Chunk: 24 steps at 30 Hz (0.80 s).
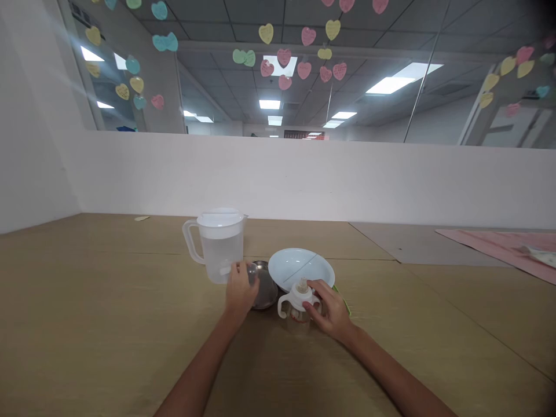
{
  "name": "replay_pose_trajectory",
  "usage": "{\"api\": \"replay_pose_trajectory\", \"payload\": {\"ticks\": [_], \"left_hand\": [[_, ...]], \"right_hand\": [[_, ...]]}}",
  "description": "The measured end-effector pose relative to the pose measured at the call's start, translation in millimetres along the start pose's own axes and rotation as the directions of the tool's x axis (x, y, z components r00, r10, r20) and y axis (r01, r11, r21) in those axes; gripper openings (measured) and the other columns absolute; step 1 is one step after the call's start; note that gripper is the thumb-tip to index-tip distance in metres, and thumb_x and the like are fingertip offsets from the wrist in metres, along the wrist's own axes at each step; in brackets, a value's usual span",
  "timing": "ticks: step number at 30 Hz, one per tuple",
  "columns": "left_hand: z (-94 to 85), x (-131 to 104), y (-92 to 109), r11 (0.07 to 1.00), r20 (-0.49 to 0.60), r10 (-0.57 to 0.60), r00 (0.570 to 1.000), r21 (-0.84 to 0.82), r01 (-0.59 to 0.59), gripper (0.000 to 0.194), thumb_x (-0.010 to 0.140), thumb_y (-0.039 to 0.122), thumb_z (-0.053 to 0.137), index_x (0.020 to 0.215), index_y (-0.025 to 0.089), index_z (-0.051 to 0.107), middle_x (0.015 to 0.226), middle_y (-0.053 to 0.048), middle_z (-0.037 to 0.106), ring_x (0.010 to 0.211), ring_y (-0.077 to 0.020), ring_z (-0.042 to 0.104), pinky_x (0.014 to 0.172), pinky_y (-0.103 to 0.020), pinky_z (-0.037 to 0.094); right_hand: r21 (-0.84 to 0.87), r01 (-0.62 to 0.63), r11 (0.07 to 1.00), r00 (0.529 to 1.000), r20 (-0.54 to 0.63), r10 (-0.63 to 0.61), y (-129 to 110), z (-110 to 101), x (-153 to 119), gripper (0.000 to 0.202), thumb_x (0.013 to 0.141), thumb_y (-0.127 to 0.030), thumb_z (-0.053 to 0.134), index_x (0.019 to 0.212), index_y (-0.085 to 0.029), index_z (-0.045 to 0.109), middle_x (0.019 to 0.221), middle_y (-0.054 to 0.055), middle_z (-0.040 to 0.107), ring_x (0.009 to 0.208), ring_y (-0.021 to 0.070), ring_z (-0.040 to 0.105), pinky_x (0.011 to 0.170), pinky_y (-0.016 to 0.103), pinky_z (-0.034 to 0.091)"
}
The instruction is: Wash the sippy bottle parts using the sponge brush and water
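A baby bottle (299,296) with a white collar, two white side handles and a pale nipple stands upright on the wooden surface. My right hand (332,310) grips it from the right, thumb and fingers around its collar and handle. My left hand (240,289) is curled around a small clear dome-shaped cap (252,272), partly hidden by the fingers. Just behind that hand stands a lidded translucent pitcher (223,249). A round metal dish (266,292) lies between my hands. Behind the bottle, a pale blue bowl (295,266) is tilted, with a thin line across its inside.
A green edge (343,298) shows beneath the bowl beside my right wrist. At far right lies a pink cloth (490,242) with a whitish piece on it. A small pale scrap (141,218) lies at the back left. A white wall (282,176) with glass above closes off the back.
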<state>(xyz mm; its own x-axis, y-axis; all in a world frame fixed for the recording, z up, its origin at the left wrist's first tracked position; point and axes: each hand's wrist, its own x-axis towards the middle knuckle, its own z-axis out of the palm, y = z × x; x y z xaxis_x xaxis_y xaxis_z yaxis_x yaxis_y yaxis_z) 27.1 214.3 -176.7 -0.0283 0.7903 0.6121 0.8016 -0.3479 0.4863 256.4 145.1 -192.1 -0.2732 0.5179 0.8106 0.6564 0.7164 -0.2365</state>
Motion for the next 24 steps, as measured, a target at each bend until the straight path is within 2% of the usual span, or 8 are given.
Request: {"api": "replay_pose_trajectory", "payload": {"ticks": [2, 4, 6, 8, 12, 15, 19, 24], "left_hand": [[-8.1, -0.5, 12.8, 0.982, -0.126, 0.011, 0.992, -0.186, -0.034, 0.028, 0.078, 0.023, 0.052, 0.105, 0.017, 0.049, 0.103, -0.009, 0.051, 0.097, -0.0237, 0.053, 0.083, -0.039, 0.044], [-14.4, -5.3, 30.9, 0.910, -0.184, -0.012, 0.983, -0.410, -0.066, 0.029, 0.079, 0.026, 0.053, 0.106, 0.018, 0.048, 0.102, -0.008, 0.053, 0.097, -0.0215, 0.054, 0.086, -0.038, 0.044], [-17.6, -14.9, 50.4, 0.799, -0.171, -0.036, 0.985, -0.596, -0.075, 0.032, 0.081, 0.029, 0.054, 0.110, 0.019, 0.046, 0.106, -0.008, 0.055, 0.100, -0.0196, 0.055, 0.088, -0.036, 0.044], [-17.7, -27.1, 66.3, 0.718, -0.166, 0.036, 0.985, -0.682, -0.141, 0.035, 0.084, 0.030, 0.052, 0.116, 0.019, 0.043, 0.114, -0.010, 0.054, 0.105, -0.0198, 0.054, 0.091, -0.035, 0.042], [-13.7, -47.7, 77.5, 0.706, -0.166, 0.327, 0.930, -0.612, -0.358, 0.038, 0.086, 0.026, 0.050, 0.122, 0.019, 0.040, 0.123, -0.012, 0.050, 0.114, -0.0219, 0.049, 0.096, -0.038, 0.040], [-11.3, -54.5, 75.0, 0.698, -0.117, 0.445, 0.888, -0.576, -0.426, 0.037, 0.086, 0.024, 0.048, 0.123, 0.020, 0.041, 0.125, -0.012, 0.051, 0.116, -0.0220, 0.048, 0.097, -0.037, 0.041], [-10.3, -56.5, 72.5, 0.723, -0.024, 0.434, 0.901, -0.587, -0.364, 0.040, 0.088, 0.024, 0.044, 0.128, 0.020, 0.039, 0.130, -0.012, 0.047, 0.118, -0.0218, 0.047, 0.097, -0.038, 0.042], [-6.1, -58.3, 70.8, 0.730, 0.111, 0.385, 0.916, -0.644, -0.229, 0.042, 0.089, 0.029, 0.042, 0.130, 0.020, 0.040, 0.124, -0.011, 0.054, 0.112, -0.0214, 0.052, 0.095, -0.039, 0.043]], "right_hand": [[-0.001, -0.003, 1.000, 1.000, -0.001, 0.003, 0.6, 0.3, -0.6, 0.032, 0.083, -0.029, 0.052, 0.113, -0.018, 0.049, 0.092, 0.007, 0.060, 0.078, 0.0158, 0.058, 0.066, 0.027, 0.048], [-0.011, -0.004, 1.000, 1.000, -0.005, 0.004, 1.3, 1.1, -1.3, 0.032, 0.083, -0.029, 0.052, 0.113, -0.019, 0.049, 0.092, 0.007, 0.060, 0.077, 0.0157, 0.058, 0.066, 0.027, 0.048], [-0.021, -0.011, 1.000, 1.000, -0.010, 0.011, 1.7, 2.2, -1.9, 0.032, 0.083, -0.030, 0.053, 0.113, -0.019, 0.049, 0.091, 0.007, 0.061, 0.077, 0.0157, 0.058, 0.066, 0.027, 0.048], [-0.023, -0.017, 1.000, 1.000, -0.018, 0.017, 1.8, 3.3, -2.6, 0.034, 0.082, -0.031, 0.054, 0.113, -0.019, 0.049, 0.091, 0.007, 0.061, 0.076, 0.0158, 0.058, 0.066, 0.027, 0.048], [0.004, -0.108, 0.994, 0.994, -0.026, 0.108, 1.1, 4.5, -4.7, 0.046, 0.079, -0.036, 0.056, 0.120, -0.018, 0.044, 0.089, 0.006, 0.061, 0.064, 0.0128, 0.057, 0.059, 0.026, 0.049], [0.000, -0.173, 0.985, 0.985, -0.027, 0.173, 0.4, 4.9, -6.9, 0.055, 0.079, -0.039, 0.055, 0.126, -0.016, 0.038, 0.082, 0.004, 0.061, 0.058, 0.0122, 0.055, 0.054, 0.025, 0.049], [-0.068, -0.127, 0.990, 0.990, -0.064, 0.122, 1.6, 6.5, -10.9, 0.061, 0.080, -0.040, 0.053, 0.132, -0.015, 0.034, 0.083, 0.006, 0.063, 0.063, 0.0156, 0.060, 0.056, 0.028, 0.051], [-0.098, -0.047, 0.994, 0.997, -0.059, 0.041, 6.2, 8.9, -14.6, 0.059, 0.081, -0.036, 0.051, 0.134, -0.017, 0.033, 0.088, 0.008, 0.066, 0.071, 0.0191, 0.064, 0.063, 0.032, 0.054]]}}
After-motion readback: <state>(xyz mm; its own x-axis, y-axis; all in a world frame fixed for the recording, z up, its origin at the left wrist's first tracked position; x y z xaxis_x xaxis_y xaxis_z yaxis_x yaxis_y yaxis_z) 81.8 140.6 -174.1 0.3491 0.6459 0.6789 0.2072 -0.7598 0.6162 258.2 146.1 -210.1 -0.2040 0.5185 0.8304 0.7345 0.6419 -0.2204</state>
